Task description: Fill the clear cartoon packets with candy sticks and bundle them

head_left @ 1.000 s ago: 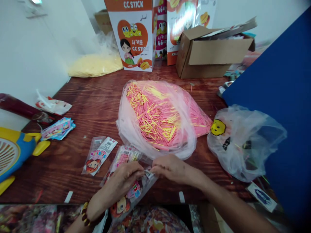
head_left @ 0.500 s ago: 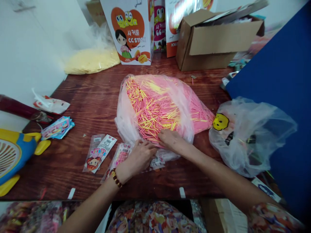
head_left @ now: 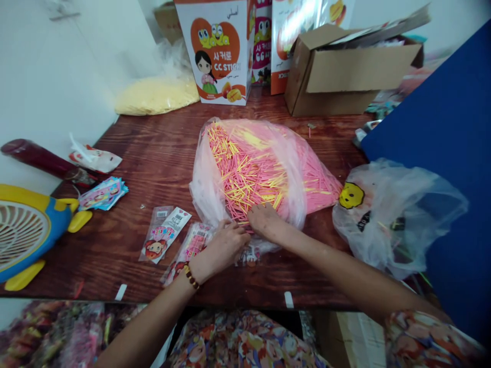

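A large clear plastic bag lies open on the table, full of thin pink and yellow sticks. My right hand is at the near edge of the pile, its fingers curled down against the sticks, the fingertips hidden. Beside it, my left hand is closed at the bag's front rim; what its fingers pinch is hidden. A small clear printed packet shows partly beneath the hands. Left of my left hand lie filled packets of pink sticks and flat printed sachets.
On the left are a blue and yellow fan, a stack of cards and a tissue pack. Printed boxes and an open carton stand behind. A translucent bag lies at right by a blue panel.
The camera view has shifted slightly, so the table's contents sit a little further right. Both hands stay at the bag's near edge, with only slight finger movement.
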A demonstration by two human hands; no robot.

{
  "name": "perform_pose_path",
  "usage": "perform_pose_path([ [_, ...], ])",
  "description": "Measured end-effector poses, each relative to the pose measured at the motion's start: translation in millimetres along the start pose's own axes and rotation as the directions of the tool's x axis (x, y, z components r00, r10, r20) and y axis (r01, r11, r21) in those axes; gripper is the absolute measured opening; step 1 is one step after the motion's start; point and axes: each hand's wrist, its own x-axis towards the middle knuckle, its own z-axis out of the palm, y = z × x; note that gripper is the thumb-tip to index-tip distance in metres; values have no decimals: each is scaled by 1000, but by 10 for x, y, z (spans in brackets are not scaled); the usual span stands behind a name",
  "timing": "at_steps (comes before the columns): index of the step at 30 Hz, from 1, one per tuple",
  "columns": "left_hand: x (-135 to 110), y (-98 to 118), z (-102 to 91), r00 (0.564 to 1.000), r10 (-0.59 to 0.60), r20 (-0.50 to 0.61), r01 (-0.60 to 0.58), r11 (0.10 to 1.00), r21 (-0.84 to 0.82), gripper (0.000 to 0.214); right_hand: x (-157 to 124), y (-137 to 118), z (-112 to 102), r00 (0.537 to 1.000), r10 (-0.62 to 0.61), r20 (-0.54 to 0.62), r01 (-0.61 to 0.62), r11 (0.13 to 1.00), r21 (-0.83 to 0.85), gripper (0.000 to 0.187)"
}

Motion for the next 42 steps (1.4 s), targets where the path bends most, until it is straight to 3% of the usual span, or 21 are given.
perform_pose_path([
  [3,-13,-12,43,1000,-16,-21,15,999,-28,17,-20,49,22,1000,-17,13,16,1000,24,28],
  [5,-21,-14,63,999,-18,-42,17,999,-38,15,-27,111,43,1000,3,8,-4,992,127,25],
  [8,-35,-8,77,995,-14,-96,9,999,-46,13,-35,216,65,997,81,2,-78,955,288,18],
  [14,-96,51,58,975,-26,-221,3,995,-102,9,-58,370,124,974,209,-85,-163,912,377,24],
  [17,-185,137,-10,940,-47,-337,-15,984,-179,13,-67,409,163,953,270,-137,-158,830,536,22],
  [20,-338,234,-101,899,-118,-421,-16,953,-302,13,-92,437,186,957,248,-147,-100,764,638,20],
  [23,-534,279,-128,854,-229,-466,8,903,-430,13,-133,465,196,960,244,-135,-90,729,679,19],
  [26,-715,271,-55,811,-356,-465,60,840,-539,13,-159,481,189,939,315,-138,-126,689,714,22],
  [28,-795,269,13,787,-438,-434,107,790,-604,14,-157,467,163,915,371,-159,-106,600,793,22],
  [30,-831,286,58,769,-499,-400,135,738,-661,17,-139,418,127,897,392,-204,3,457,889,22],
  [33,-832,332,57,760,-531,-375,133,692,-709,20,-96,275,114,883,389,-262,184,227,956,23],
  [35,-825,349,35,760,-530,-376,119,683,-721,20,-68,166,173,890,378,-255,223,126,967,23],
  [42,-850,288,127,735,-598,-319,127,583,-802,20,-26,76,472,920,354,-166,181,-9,983,20],
])
